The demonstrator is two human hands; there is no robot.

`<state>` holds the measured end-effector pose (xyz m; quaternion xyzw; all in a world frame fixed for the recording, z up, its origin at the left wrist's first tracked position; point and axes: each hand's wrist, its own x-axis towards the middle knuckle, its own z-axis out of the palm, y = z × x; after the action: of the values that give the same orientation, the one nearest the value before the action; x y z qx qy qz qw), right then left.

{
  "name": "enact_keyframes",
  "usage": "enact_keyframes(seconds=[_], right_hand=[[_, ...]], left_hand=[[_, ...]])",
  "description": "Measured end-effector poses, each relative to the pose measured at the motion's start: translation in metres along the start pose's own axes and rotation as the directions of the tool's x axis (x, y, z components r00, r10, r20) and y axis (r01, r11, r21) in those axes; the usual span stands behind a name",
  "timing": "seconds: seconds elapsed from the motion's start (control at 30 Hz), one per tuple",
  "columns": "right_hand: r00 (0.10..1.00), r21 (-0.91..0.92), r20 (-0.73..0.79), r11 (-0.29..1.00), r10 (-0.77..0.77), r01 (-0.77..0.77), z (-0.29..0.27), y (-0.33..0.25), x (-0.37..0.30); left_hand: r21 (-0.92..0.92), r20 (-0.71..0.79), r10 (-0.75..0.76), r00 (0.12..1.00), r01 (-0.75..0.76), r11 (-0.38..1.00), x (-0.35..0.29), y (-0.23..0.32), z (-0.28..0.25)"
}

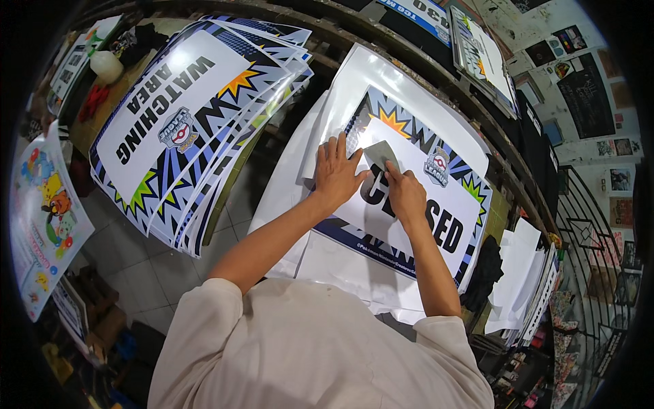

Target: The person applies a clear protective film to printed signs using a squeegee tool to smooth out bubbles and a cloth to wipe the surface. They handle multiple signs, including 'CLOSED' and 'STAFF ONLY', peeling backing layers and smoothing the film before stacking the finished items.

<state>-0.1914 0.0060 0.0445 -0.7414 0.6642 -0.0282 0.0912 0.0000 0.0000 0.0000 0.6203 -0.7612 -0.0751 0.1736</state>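
A printed sign (449,208) with a white panel, bold black lettering and a blue starburst border lies tilted in front of me. Glossy film (428,99) stretches past the sign's far edge, and loose white paper (340,262) spreads under its near side. My left hand (335,174) rests on the sign's left part, palm down with fingers spread. In my right hand (407,196), the fingers are closed on a flat grey squeegee (381,155), which is against the sign's surface left of its middle.
A fanned stack of similar signs (184,102) sits to the left. Farther left are a colourful cartoon poster (48,228) and a whitish round container (106,67). Black cloth (482,275) and stacked white sheets (518,273) lie at the right. More boards (482,58) stand at the back.
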Motion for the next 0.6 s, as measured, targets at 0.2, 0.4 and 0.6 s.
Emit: enact_keyframes(seconds=[0.2, 0.4, 0.6], right_hand=[[0.991, 0.018, -0.129, 0.999, 0.044, -0.042, 0.014, 0.013, -0.028], [0.943, -0.077, -0.327, 0.994, 0.052, -0.082, 0.046, 0.01, -0.025], [0.931, -0.059, -0.362, 0.995, 0.05, -0.077, 0.055, 0.01, -0.024]], left_hand=[[-0.047, -0.073, 0.017, 0.997, -0.02, 0.999, -0.001, 0.017, 0.023], [0.0, -0.072, 0.044, 0.996, -0.045, 0.999, 0.02, 0.01, 0.015], [0.039, -0.099, 0.071, 0.993, -0.068, 0.997, 0.028, 0.003, 0.016]])
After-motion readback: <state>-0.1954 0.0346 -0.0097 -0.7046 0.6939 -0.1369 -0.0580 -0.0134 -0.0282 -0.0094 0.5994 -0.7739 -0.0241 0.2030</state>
